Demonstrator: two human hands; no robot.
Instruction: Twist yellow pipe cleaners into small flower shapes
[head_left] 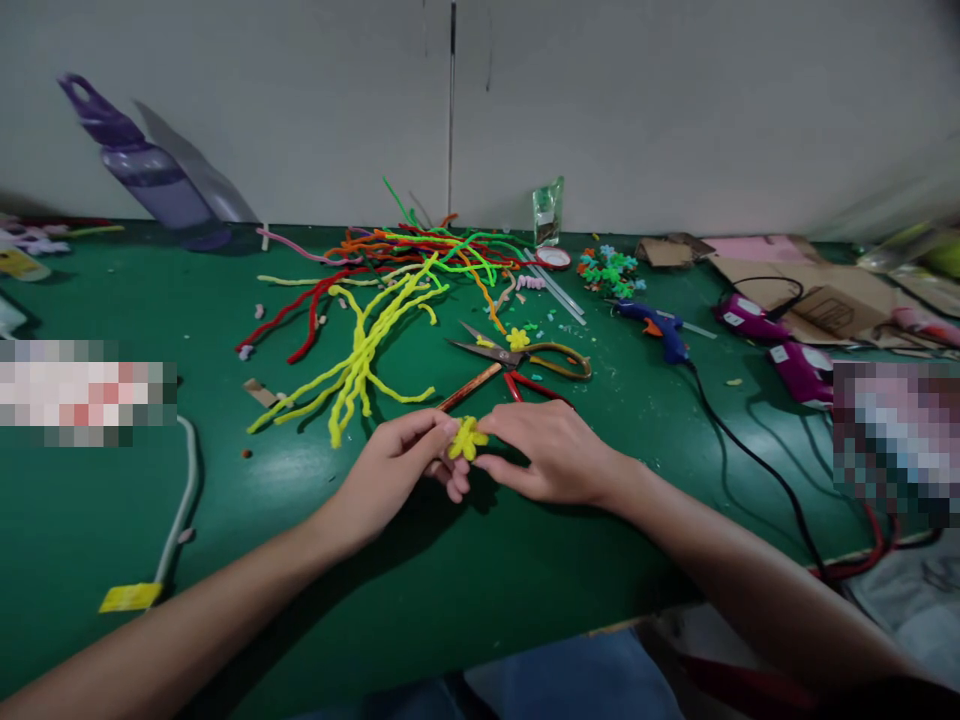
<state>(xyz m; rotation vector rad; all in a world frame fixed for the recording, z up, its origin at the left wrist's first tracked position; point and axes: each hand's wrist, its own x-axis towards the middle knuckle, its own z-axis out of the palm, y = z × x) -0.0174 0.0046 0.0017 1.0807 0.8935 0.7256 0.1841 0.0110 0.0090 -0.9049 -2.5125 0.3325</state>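
A small yellow pipe-cleaner flower [467, 438] is pinched between both hands just above the green table [225, 520]. My left hand [405, 460] grips its left side with curled fingers. My right hand [551, 450] holds its right side with fingertips pressed together. Behind the hands lie scissors [517, 355] with a second yellow flower [517, 339] on the blades, red-handled pliers [525, 385], and a loose bunch of yellow pipe cleaners [367, 350].
A tangle of coloured pipe cleaners [435, 245] lies at the back. A blue glue gun [656, 325] with a black cord, purple tools [780, 345] and cardboard [817, 290] sit right. A purple bottle [142, 165] stands back left. A white cable [184, 490] runs left.
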